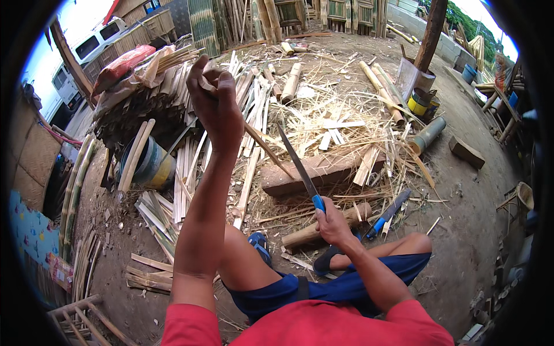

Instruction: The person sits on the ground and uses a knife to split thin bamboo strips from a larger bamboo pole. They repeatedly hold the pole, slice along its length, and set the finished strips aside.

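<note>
Raised at the left, my left hand (218, 106) has its fingers curled around a thin bamboo strip (269, 151). The strip slants down to the right, its lower end by a thick wooden block (300, 173). My right hand (334, 222) grips the blue handle of a long knife (300, 167). Its blade points up and away to the left, apart from the strip. Right of that hand, a second blue-handled blade (393, 212) lies near a bamboo pole section (329, 226). Pale shavings (323, 124) spread over the ground beyond the block.
A bucket (151, 164) with bamboo pieces leans at the left, below a large stack of split bamboo (150, 104). Loose strips (153, 271) lie beside my left leg. At the right are a green bamboo tube (427, 135), a wood chunk (466, 152) and a yellow-black container (419, 102).
</note>
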Motion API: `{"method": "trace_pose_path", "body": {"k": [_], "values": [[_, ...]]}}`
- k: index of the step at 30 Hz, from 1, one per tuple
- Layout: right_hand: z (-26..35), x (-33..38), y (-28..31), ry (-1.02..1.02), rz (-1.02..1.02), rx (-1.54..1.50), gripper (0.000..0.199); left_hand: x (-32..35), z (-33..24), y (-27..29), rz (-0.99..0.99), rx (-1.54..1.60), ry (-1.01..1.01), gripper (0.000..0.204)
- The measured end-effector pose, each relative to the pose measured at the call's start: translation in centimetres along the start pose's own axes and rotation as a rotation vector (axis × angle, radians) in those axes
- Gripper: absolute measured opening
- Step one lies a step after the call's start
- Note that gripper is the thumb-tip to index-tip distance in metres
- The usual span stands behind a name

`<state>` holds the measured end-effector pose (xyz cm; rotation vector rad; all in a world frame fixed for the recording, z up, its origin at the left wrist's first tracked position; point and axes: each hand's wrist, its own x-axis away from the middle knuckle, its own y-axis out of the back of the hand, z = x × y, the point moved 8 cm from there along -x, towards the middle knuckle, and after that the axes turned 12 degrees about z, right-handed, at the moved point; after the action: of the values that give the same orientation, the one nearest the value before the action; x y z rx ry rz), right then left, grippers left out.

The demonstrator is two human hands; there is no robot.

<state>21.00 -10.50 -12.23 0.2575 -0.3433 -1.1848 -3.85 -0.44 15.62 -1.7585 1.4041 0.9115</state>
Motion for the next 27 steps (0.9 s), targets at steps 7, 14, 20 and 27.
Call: {"method": "trace_pose_path", "body": {"k": [7, 14, 20, 27], "values": [[14.9, 0.6, 2.9, 0.434, -0.185, 0.121, 0.026, 2.3, -3.2, -3.1, -0.020, 0.016, 0.050, 0.030], [15.6, -1.3, 2.6, 0.189, 0.001, 0.208, 0.022, 2.4, -4.5, -3.6, 0.027, -0.049, -0.066, 0.027], [14.8, -2.4, 2.6, 0.167, -0.036, 0.259, 0.025, 2.4, -3.9, -3.5, -0.034, -0.067, -0.010, 0.028], [14.8, -1.7, 2.6, 0.347, -0.108, 0.204, 0.030, 2.1, -3.5, -3.6, -0.076, -0.054, -0.004, 0.030]]}}
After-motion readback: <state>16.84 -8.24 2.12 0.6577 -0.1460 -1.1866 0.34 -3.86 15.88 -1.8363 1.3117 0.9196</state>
